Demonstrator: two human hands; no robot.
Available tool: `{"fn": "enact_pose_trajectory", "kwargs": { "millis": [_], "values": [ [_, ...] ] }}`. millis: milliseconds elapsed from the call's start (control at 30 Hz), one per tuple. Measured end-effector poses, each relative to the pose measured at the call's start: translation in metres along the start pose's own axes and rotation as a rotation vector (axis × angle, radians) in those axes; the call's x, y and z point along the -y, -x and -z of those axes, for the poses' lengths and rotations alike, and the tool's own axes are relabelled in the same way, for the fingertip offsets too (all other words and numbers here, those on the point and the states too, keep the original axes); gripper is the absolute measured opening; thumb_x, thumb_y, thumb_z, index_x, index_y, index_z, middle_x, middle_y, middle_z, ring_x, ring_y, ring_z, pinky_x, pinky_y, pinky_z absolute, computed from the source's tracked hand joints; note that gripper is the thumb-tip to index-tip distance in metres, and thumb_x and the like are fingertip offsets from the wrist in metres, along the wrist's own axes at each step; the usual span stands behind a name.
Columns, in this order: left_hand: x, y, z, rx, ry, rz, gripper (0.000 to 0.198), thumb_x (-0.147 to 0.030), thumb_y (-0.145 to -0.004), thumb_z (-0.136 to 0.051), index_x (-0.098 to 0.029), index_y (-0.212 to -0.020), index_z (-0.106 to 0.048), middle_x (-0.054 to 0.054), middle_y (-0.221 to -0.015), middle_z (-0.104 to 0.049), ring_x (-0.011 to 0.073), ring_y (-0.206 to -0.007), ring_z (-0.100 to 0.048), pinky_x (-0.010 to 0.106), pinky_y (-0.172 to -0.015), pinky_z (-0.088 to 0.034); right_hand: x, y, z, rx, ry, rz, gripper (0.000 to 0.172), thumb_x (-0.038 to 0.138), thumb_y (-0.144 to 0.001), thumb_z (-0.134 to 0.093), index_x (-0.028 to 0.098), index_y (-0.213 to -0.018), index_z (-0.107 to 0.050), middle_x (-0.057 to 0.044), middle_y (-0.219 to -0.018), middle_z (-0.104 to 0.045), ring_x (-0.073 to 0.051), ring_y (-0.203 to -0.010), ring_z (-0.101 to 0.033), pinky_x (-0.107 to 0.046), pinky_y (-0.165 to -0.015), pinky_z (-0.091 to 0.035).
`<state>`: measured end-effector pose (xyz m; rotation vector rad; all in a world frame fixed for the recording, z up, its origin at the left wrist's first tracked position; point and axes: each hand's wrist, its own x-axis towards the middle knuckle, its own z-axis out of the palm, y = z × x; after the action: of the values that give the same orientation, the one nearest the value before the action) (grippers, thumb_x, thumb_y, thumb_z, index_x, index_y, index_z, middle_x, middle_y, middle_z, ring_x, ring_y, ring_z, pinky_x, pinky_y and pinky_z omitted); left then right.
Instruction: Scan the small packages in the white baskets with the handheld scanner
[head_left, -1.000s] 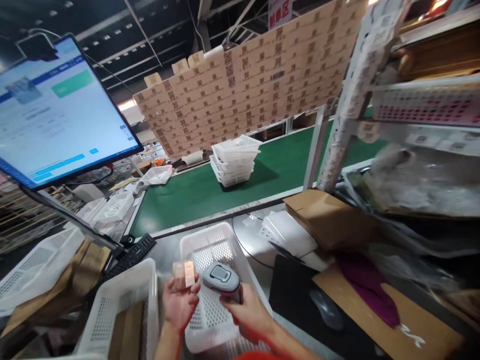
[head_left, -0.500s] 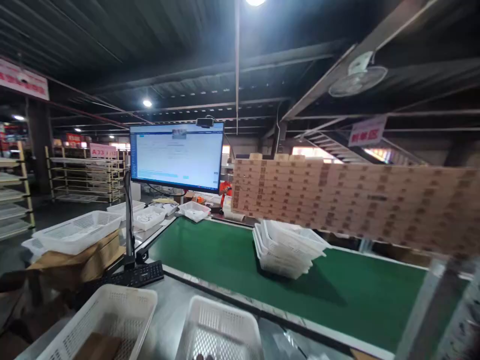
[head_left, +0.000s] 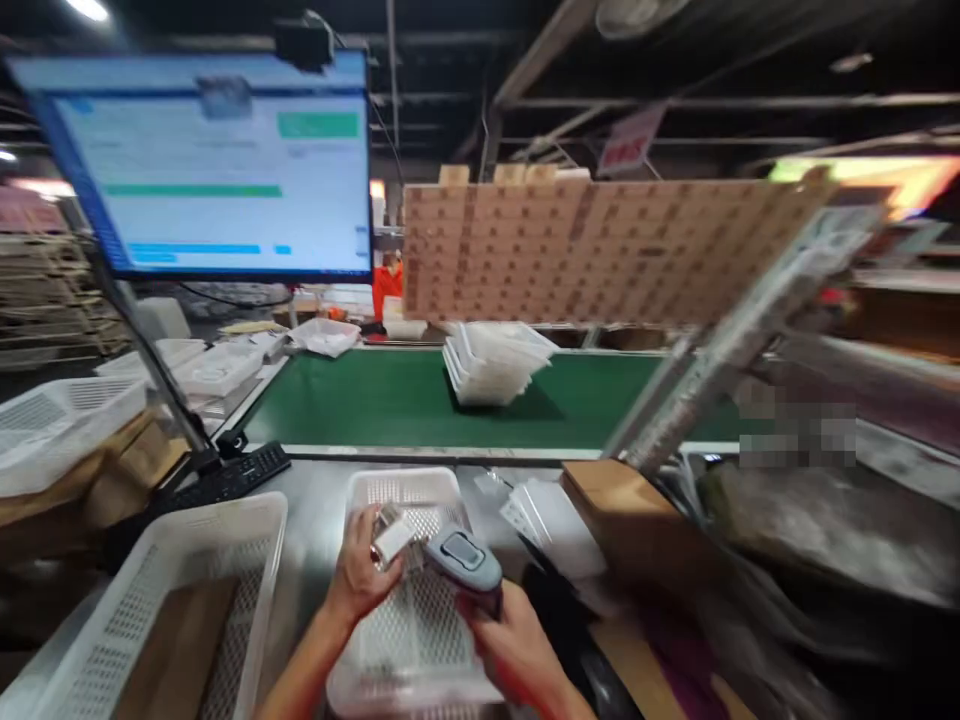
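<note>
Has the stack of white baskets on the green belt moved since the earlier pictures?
No. The stack of white baskets sits on the green belt below the cardboard wall, as before; only the camera swung.

Two bare forearms, bare hands, no sleeves, no gloves

Screen text: the wide flat monitor [head_left: 202, 165] is motion-blurred; only blue and green bars show, no words legible.
Small pale packet [head_left: 392, 538]: smeared; its print and exact shape cannot be told.
Left hand [head_left: 360, 575]: fingers hide the packet's underside; forearm cut off by the bottom edge.
Right hand [head_left: 517, 655]: covers the grip of the grey handheld scanner [head_left: 463, 560]; wrist runs out of frame.
White perforated plastic basket [head_left: 176, 545]: left corner cropped by the frame.
Brown cardboard label board [head_left: 600, 250]: codes too blurred to read.
Right shelving [head_left: 825, 500]: streaked, contents unclear; one patch pixelated.
</note>
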<state>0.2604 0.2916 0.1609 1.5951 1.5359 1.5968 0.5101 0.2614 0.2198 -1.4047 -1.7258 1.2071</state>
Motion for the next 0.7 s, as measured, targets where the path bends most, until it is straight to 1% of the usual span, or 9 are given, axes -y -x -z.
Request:
{"fn": "enact_pose_trajectory", "kwargs": {
  "millis": [67, 133, 200, 267, 367, 467, 567, 633, 700],
  "values": [
    [0.01, -0.002, 0.021, 0.095, -0.042, -0.084, 0.074, -0.031, -0.072, -0.088, -0.019, -0.142, -0.067, 0.022, -0.139, -0.066, 0.043, -0.13, -0.064, 0.052, -0.098, -0.066, 0.007, 0.008, 0.003, 0.038, 0.024, 0.012, 0.025, 0.039, -0.079, -0.066, 0.017, -0.088, -0.073, -0.003, -0.071, -0.068, -0.021, -0.066, -0.063, -0.03, -0.06, -0.045],
    [0.02, -0.003, 0.036, 0.183, -0.126, -0.139, 0.072, -0.032, -0.078, -0.086, -0.02, -0.146, -0.063, 0.022, -0.14, -0.064, 0.0419, -0.127, -0.066, 0.047, -0.086, -0.067, 0.015, 0.01, 0.008, 0.071, 0.043, 0.064, 0.03, 0.036, -0.078, -0.067, 0.016, -0.097, -0.079, -0.006, -0.09, -0.078, -0.025, -0.083, -0.069, -0.032, -0.07, -0.05],
    [0.029, -0.002, 0.044, 0.241, -0.218, -0.206, 0.068, -0.033, -0.083, -0.082, -0.018, -0.147, -0.061, 0.024, -0.144, -0.062, 0.0423, -0.131, -0.065, 0.05, -0.096, -0.066, 0.018, 0.01, 0.011, 0.086, 0.046, 0.082, 0.032, 0.036, -0.079, -0.066, 0.017, -0.101, -0.08, -0.006, -0.095, -0.079, -0.026, -0.09, -0.069, -0.032, -0.077, -0.052],
    [0.035, -0.001, 0.045, 0.317, -0.323, -0.23, 0.067, -0.03, -0.086, -0.078, -0.017, -0.149, -0.057, 0.025, -0.148, -0.059, 0.0436, -0.137, -0.063, 0.055, -0.109, -0.061, 0.016, 0.011, 0.012, 0.088, 0.057, 0.07, 0.028, 0.035, -0.08, -0.065, 0.017, -0.097, -0.079, -0.004, -0.084, -0.075, -0.023, -0.081, -0.066, -0.031, -0.072, -0.051],
    [0.037, 0.002, 0.028, 0.444, -0.472, -0.163, 0.073, -0.023, -0.084, -0.074, -0.019, -0.154, -0.053, 0.023, -0.155, -0.055, 0.0438, -0.142, -0.06, 0.058, -0.116, -0.057, 0.001, 0.012, 0.012, 0.102, 0.054, 0.049, 0.026, 0.037, -0.08, -0.065, 0.017, -0.092, -0.077, -0.003, -0.076, -0.068, -0.019, -0.068, -0.059, -0.028, -0.06, -0.045],
    [0.039, 0.005, -0.006, 0.548, -0.571, -0.058, 0.08, -0.021, -0.079, -0.08, -0.019, -0.155, -0.055, 0.023, -0.154, -0.056, 0.044, -0.14, -0.061, 0.056, -0.117, -0.055, -0.021, 0.011, 0.014, 0.114, 0.039, -0.02, 0.035, 0.047, -0.081, -0.066, 0.016, -0.094, -0.077, -0.004, -0.074, -0.066, -0.02, -0.062, -0.056, -0.031, -0.056, -0.045],
    [0.054, 0.004, -0.034, 0.609, -0.645, 0.056, 0.082, -0.015, -0.073, -0.086, -0.016, -0.151, -0.061, 0.025, -0.148, -0.063, 0.0458, -0.13, -0.066, 0.057, -0.11, -0.058, -0.041, 0.003, 0.013, 0.141, 0.024, -0.069, 0.039, 0.058, -0.08, -0.068, 0.021, -0.089, -0.075, -0.005, -0.072, -0.066, -0.022, -0.057, -0.056, -0.036, -0.055, -0.046],
    [0.065, 0.006, -0.036, 0.619, -0.656, 0.105, 0.086, -0.012, -0.072, -0.089, -0.014, -0.154, -0.06, 0.027, -0.15, -0.062, 0.0468, -0.133, -0.065, 0.06, -0.112, -0.056, -0.049, -0.002, 0.012, 0.15, 0.012, -0.094, 0.039, 0.06, -0.078, -0.069, 0.023, -0.085, -0.073, -0.005, -0.071, -0.066, -0.022, -0.055, -0.056, -0.037, -0.055, -0.045],
    [0.066, 0.008, -0.026, 0.624, -0.646, 0.101, 0.103, -0.013, -0.066, -0.098, -0.014, -0.16, -0.055, 0.029, -0.161, -0.055, 0.0506, -0.15, -0.052, 0.068, -0.126, -0.042, -0.055, -0.002, 0.011, 0.127, -0.001, -0.118, 0.039, 0.06, -0.077, -0.07, 0.023, -0.087, -0.074, -0.004, -0.068, -0.064, -0.022, -0.053, -0.056, -0.037, -0.054, -0.046]
  ]
}}
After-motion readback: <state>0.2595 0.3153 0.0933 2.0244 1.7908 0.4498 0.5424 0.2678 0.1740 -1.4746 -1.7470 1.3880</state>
